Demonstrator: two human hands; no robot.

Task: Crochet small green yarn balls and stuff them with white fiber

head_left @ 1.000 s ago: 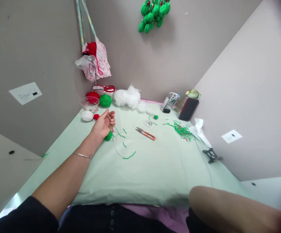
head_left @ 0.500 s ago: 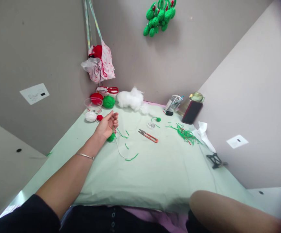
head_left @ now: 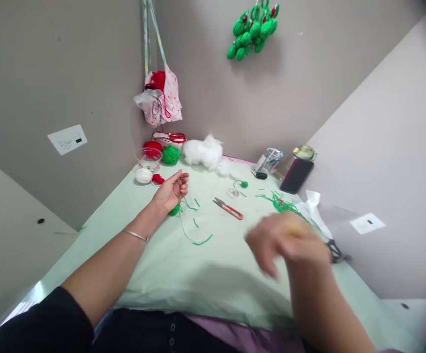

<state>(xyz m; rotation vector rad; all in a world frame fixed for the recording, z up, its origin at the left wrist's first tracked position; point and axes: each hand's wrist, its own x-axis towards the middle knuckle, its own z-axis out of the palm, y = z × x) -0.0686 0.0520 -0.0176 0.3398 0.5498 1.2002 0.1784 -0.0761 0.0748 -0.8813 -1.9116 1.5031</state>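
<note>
My left hand point(head_left: 172, 192) rests on the cloth palm up, fingers loosely curled and thumb apart, with nothing visible in it. Partly hidden under it lies a small green yarn piece point(head_left: 174, 210), with green strands and a white strand point(head_left: 184, 228) trailing from there. My right hand point(head_left: 282, 240) is raised over the right of the table, smeared by motion; a yellowish patch shows on it, and I cannot make out whether it holds anything. Between the hands lie orange-handled thread snips point(head_left: 229, 209), their blades toward the upper left.
Green yarn scraps point(head_left: 281, 203) lie beside a phone point(head_left: 297, 175). White stuffing point(head_left: 202, 152), a green yarn ball point(head_left: 171, 155), a white ball point(head_left: 144, 176) and a clear tub point(head_left: 148, 161) sit at the back. Green crocheted pieces point(head_left: 253, 30) hang on the wall.
My right hand has come up into view from the lower right, over the table. My left hand stays beside the green yarn piece. The whole view has shifted slightly.
</note>
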